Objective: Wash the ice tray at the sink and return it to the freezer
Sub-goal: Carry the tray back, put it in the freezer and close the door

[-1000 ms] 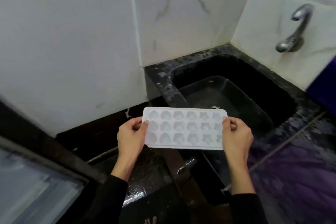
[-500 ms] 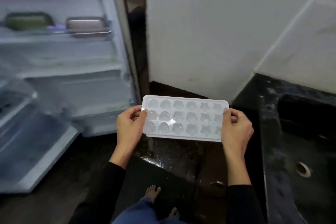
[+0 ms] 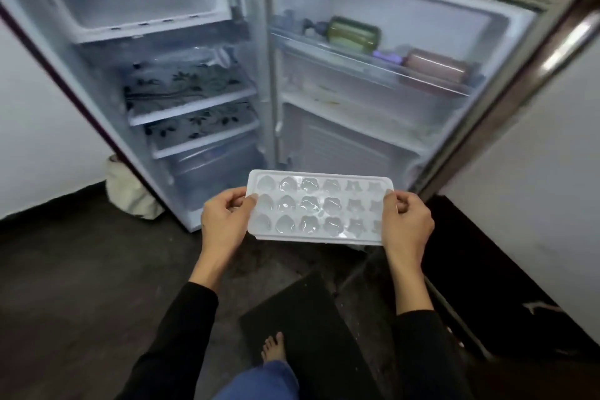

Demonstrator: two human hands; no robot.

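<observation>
While both hands, left (image 3: 224, 224) and right (image 3: 407, 224), grip its short ends, the glossy white moulded ice tray (image 3: 319, 206) sits level

I hold both arms out in front of me in black sleeves, forearms bare from the cuffs and angled slightly inward. My left hand (image 3: 224, 221) grips the left short end of the ice tray (image 3: 319, 206), thumb lying on its top rim and fingers curled beneath, while my right hand (image 3: 407, 221) grips the right short end the same way. One bare foot (image 3: 273, 347) shows below, under a blue trouser leg.
</observation>
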